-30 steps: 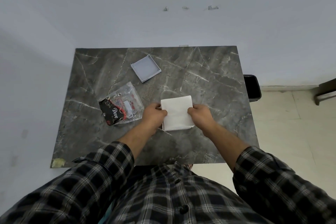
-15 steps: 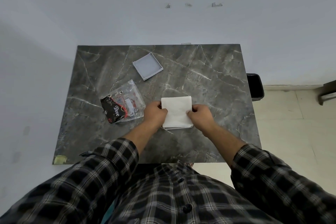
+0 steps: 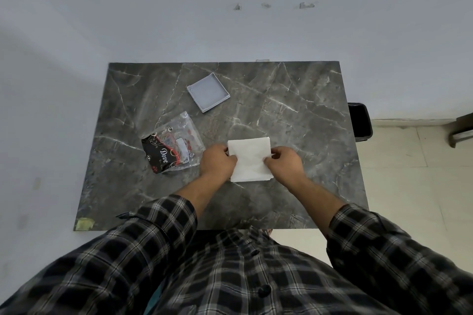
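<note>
A folded white napkin [image 3: 250, 158] lies near the middle of the dark marble table [image 3: 294, 115]. My left hand [image 3: 216, 162] pinches its left edge with curled fingers. My right hand [image 3: 282, 163] pinches the right edge the same way. Both hands cover the napkin's side edges; its far edge and near edge show between them.
A clear plastic packet with a black "Dove" label [image 3: 172, 147] lies just left of my left hand. A shallow grey square tray [image 3: 207, 91] sits farther back. A black bin [image 3: 359, 121] stands off the table's right edge. A yellow-green sticker [image 3: 84, 224] marks the near-left corner.
Both hands stay on the napkin's sides; they have shifted slightly along its edges. The napkin stays in place on the table.
</note>
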